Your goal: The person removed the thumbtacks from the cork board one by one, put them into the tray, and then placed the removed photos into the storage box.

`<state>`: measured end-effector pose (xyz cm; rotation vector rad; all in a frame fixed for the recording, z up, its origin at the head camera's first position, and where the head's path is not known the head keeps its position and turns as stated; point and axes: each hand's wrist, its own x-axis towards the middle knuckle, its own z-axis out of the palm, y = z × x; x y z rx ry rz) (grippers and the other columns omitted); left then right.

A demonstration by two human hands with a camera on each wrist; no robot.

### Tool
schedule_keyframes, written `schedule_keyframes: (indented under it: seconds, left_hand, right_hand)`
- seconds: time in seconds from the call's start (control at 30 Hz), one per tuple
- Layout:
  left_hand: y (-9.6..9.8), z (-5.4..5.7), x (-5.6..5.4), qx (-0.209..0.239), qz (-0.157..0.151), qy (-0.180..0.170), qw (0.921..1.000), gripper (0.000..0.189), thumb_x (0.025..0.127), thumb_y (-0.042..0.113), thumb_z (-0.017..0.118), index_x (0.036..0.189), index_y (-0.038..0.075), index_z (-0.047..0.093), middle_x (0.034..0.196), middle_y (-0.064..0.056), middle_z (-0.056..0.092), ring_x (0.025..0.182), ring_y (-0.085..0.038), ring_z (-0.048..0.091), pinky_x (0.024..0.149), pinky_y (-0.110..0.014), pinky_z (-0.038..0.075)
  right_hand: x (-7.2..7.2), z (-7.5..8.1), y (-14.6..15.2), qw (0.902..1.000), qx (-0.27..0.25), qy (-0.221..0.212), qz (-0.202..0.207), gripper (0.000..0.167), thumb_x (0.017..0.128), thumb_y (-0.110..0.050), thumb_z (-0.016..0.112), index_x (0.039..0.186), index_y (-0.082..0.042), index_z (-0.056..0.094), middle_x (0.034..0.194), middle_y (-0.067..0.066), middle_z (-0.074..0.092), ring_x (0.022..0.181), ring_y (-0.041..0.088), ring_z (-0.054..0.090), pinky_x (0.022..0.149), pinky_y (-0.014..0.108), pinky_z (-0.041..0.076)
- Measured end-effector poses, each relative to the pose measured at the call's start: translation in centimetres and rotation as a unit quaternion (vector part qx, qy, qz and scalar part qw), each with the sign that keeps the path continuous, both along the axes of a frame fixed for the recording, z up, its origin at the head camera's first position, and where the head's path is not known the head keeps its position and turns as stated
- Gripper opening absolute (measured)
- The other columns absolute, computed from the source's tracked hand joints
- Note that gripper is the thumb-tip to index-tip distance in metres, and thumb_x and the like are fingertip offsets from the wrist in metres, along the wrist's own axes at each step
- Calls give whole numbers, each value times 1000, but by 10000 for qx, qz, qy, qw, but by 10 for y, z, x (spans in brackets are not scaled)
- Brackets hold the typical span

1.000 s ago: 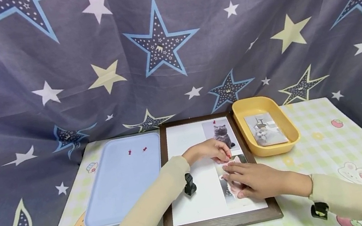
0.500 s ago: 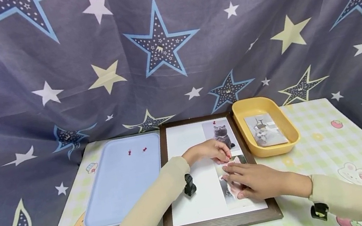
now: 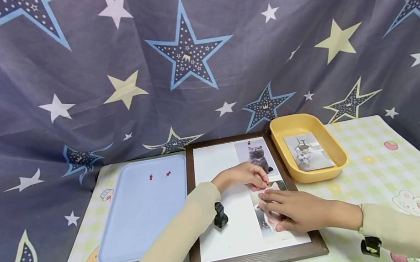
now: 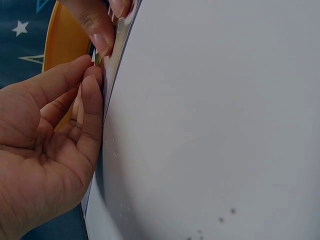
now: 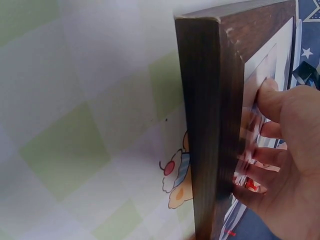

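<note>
Pinching the red pin (image 3: 266, 182), your left hand (image 3: 245, 175) hasn't shifted, nor has your right hand (image 3: 299, 209), fingers apart on the photo (image 3: 269, 224): fastening seems unfinished.

The head view has shifted very slightly, leaving the starry backdrop (image 3: 215, 14) a touch lower.

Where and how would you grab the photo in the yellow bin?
I'd pinch the photo by its far short edge, reaching down from above on the far side. It looks thin and flat, and the walls of the yellow bin get in the way of a sideways approach. Bare bin floor shows beyond the far edge, while the near edge sits close to the near wall.
</note>
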<state>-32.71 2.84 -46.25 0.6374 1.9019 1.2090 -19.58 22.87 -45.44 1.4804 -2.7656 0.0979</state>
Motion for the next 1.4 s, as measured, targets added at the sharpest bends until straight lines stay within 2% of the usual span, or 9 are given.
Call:
schedule_keyframes:
  seconds: [0.3,1.4]
  left_hand:
    - [1,1,0,-77,0,24,10000,17,91,-2,69,107,-6,67,77,4,67,69,-6,60,66,-15,53]
    - [0,-4,-3,71,27,10,10000,14,93,0,69,106,-4,68,76,4,67,68,-6,59,65,-15,52]
  right_hand:
    - [-1,-4,1,9998,-77,185,60,58,101,-45,59,146,-9,54,153,16,51,139,35,51,108,48,51]
    - [-1,-3,1,9999,-102,-55,-29,58,101,-43,60,147,-9,53,155,16,49,142,35,48,109,49,50]
